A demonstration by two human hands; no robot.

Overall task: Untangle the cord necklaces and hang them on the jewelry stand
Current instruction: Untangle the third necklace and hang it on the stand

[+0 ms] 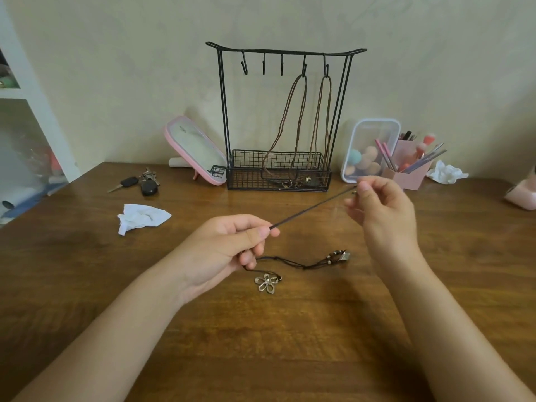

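Hands apart above the worktop (261,343), both clamped on the same dark cord (313,208). Left hand (232,242) low and near the middle, thumb and forefinger pinching the cord, other fingers curled under. Right hand (380,204) higher and farther back, pinching the cord's other end between its fingertips. Cord pulled taut in a straight slanting line between the two.

Below the left hand, more dark cord trailing down onto the wood. Lying there: a metal flower pendant (266,282) nearest the camera, and a beaded pendant (338,256) a little to the right, the strands between them crossed and knotted together.

At the back against the wall, a black wire jewelry stand (285,50) with five hooks along its top bar. On the two right-hand hooks, two brown cord necklaces (318,111), their lower ends down in the wire basket (278,181) at the base. Other three hooks bare.

Left of the stand: a pink-framed mirror (197,149) leaning back, a bunch of keys (145,182), a crumpled white tissue (142,217). Right of the stand: a clear box (368,149) of makeup sponges, a pink holder (409,175) with brushes, another crumpled tissue (446,172).
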